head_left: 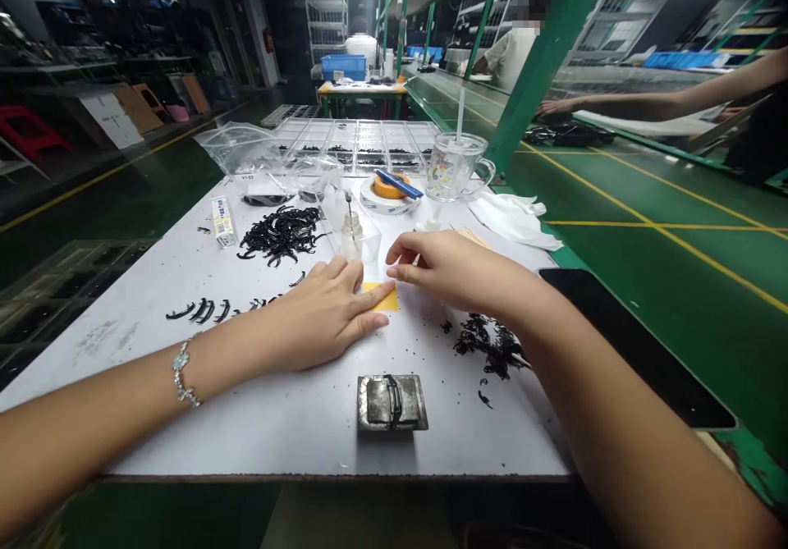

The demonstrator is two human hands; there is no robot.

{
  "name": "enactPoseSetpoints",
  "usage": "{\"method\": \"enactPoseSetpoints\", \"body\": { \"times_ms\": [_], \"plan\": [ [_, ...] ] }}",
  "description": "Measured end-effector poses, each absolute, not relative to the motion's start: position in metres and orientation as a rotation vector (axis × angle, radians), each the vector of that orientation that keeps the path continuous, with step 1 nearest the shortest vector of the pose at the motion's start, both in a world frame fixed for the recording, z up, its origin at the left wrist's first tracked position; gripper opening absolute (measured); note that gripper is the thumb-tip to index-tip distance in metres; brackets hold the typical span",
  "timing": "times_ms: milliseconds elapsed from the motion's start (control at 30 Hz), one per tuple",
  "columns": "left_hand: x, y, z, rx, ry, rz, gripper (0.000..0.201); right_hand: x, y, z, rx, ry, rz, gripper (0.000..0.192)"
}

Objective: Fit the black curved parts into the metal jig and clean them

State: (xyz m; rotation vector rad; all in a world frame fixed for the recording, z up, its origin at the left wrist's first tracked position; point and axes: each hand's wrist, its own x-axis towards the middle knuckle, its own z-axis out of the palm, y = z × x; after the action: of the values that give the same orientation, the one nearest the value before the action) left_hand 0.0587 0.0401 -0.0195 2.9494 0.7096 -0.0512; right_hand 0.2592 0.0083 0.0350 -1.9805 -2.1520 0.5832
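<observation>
My left hand (326, 315) lies flat on the white table (153, 352), its fingers pressing down on a small yellow pad (387, 299). My right hand (452, 268) hovers just right of it, fingertips pinched together at the pad's top edge; whether it holds a small part I cannot tell. A small glass bottle with a thin applicator (351, 233) stands right behind both hands. A grey metal jig (392, 402) holding one curved black part sits in front of them.
Piles of curved black parts lie at the left back (280, 233) and right (489, 344), with a row of them (203, 312) at left. Tape roll (389, 192), glass mug (452, 167), white cloth (514, 217), compartment trays (357, 143), plastic bags behind. A dark tray (634, 344) at right. Another person's arm (652, 102) rests on the conveyor.
</observation>
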Motion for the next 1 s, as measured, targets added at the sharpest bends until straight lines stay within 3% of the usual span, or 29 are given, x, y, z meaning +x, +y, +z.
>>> {"method": "enactPoseSetpoints", "body": {
  "times_ms": [100,567,733,1000],
  "plan": [
    [0.060,0.036,-0.018,2.907,0.591,-0.050,0.068,0.258,0.007,0.035,-1.983,-2.161,0.556,0.019],
    [0.051,0.044,-0.015,2.845,0.885,-0.038,0.056,0.265,0.008,0.029,-2.075,-2.212,0.589,0.029],
    [0.050,0.039,-0.015,2.789,0.916,-0.056,0.067,0.269,0.008,0.022,-2.113,-2.357,0.619,0.028],
    [0.049,0.041,-0.013,2.812,1.001,-0.076,0.061,0.269,0.008,0.017,-2.092,-2.395,0.567,0.030]
  ]
}}
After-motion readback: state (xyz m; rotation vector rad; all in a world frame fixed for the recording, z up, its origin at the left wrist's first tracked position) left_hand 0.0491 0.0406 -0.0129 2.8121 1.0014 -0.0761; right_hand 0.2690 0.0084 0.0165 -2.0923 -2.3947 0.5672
